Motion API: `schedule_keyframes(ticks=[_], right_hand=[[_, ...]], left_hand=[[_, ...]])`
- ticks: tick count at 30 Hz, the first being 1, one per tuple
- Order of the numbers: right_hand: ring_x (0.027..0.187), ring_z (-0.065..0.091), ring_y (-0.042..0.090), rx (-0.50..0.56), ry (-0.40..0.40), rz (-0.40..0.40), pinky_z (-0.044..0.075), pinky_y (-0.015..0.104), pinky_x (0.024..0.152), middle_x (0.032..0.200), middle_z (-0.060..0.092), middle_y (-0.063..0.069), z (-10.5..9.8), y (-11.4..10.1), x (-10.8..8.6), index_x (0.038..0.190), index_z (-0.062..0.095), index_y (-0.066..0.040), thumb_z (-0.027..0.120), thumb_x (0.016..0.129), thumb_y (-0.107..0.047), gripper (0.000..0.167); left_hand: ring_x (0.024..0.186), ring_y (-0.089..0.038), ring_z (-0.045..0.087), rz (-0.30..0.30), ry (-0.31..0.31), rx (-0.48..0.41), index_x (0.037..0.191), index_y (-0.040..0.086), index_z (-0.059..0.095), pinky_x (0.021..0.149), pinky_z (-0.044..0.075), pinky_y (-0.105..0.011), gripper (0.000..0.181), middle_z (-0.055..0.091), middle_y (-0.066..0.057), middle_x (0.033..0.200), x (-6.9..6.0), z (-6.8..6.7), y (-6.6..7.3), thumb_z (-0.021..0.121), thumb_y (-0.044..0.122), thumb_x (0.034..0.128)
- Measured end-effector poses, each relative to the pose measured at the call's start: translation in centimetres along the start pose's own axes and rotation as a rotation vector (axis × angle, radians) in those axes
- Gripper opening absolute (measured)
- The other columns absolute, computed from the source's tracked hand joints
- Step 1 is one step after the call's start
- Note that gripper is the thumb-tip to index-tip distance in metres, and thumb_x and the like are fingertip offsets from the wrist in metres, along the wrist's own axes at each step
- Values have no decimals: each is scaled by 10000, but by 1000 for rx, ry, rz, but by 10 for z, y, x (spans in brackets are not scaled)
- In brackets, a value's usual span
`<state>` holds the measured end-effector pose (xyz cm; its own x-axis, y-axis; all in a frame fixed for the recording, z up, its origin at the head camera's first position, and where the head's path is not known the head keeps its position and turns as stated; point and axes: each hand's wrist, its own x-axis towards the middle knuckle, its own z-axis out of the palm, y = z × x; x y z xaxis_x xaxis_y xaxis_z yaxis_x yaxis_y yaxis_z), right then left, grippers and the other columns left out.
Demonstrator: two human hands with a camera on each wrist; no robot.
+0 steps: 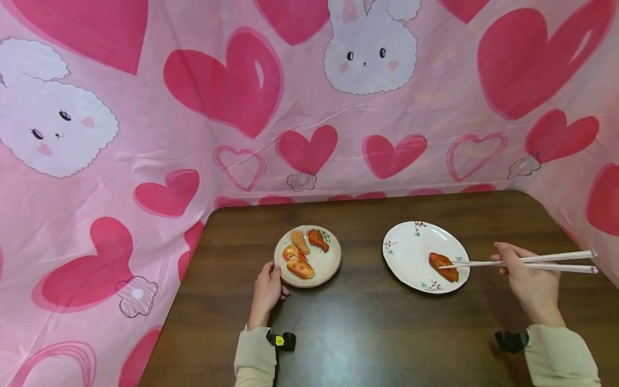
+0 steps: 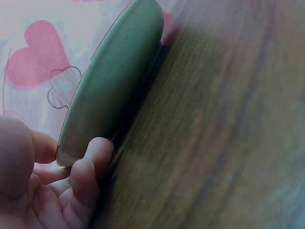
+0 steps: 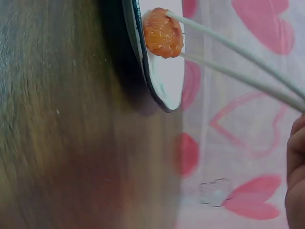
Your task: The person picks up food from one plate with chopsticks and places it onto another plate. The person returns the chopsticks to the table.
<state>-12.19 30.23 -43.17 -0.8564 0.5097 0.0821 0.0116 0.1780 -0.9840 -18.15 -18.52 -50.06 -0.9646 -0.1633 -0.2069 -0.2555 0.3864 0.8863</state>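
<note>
My left hand pinches the near-left rim of a small cream plate; in the left wrist view its fingers reach beneath the edge of the plate. On that plate lie a drumstick, a breaded piece, a shrimp and a golden-brown piece of food. White chopsticks are held in my right hand, to the right of a larger white plate. Their tips are at a glazed chicken wing on this plate's right side.
Both plates stand on a dark wooden table, a hand's width or more apart. A pink cloth with hearts and rabbits hangs behind the table and along its sides. Each wrist wears a black strap.
</note>
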Motion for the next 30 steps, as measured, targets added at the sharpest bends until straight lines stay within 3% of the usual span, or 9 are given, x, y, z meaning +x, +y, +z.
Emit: schedule_keyframes(ticks=[2,4,6,8,14,18,24,30], right_hand=[[535,567,-45,-217,-26,-153,436,117,493,679,641,-312,5,-4,-7,1004,750,-125,658,914,-208,153],[600,569,-78,-317,-53,-331,425,97,541,710,620,-343,11,-8,-13,1030,736,-31,658,906,-137,180],[664,584,-103,-312,-88,-480,434,60,604,760,632,-332,15,-10,-18,1016,716,62,664,872,-18,172],[728,601,-114,-272,-135,-584,435,35,667,813,651,-307,17,-12,-22,1010,715,74,663,830,82,188],[775,600,-97,-263,-228,-784,433,26,717,834,685,-156,16,-13,-27,992,710,87,653,742,209,284],[805,606,-95,-278,-243,-802,435,25,734,838,701,-103,16,-16,-28,986,711,89,657,742,201,275],[845,619,-94,-248,-218,-665,435,21,759,920,676,-260,17,-18,-27,1017,703,95,643,791,170,246],[745,598,-66,-281,-300,-730,445,48,666,832,686,-175,16,-15,-29,960,715,54,652,760,195,252]], left_hand=[[468,-155,546,-5,1,-3,1396,43,432,482,487,-307,440,595,-62,604,0,0,0,361,296,1043],[466,-154,547,0,1,-2,1398,39,429,478,486,-308,443,595,-59,601,0,0,0,361,295,1043],[466,-152,549,-1,4,-3,1397,48,433,479,485,-306,440,597,-55,601,1,0,-1,364,298,1041],[469,-151,549,-1,5,-4,1397,50,432,482,486,-308,438,599,-57,608,1,0,-1,365,296,1041],[479,-149,552,-10,-6,-6,1406,54,422,495,494,-311,439,601,-63,627,1,-1,-1,358,294,1045],[480,-151,551,-14,-4,-10,1409,59,421,497,495,-308,445,599,-62,629,1,0,-1,361,305,1043],[471,-150,552,-5,-1,-12,1403,49,429,485,493,-313,443,600,-61,611,1,1,-1,365,297,1041],[466,-146,551,-10,-8,-17,1405,50,426,486,495,-315,439,599,-54,598,1,-1,-1,359,289,1042]])
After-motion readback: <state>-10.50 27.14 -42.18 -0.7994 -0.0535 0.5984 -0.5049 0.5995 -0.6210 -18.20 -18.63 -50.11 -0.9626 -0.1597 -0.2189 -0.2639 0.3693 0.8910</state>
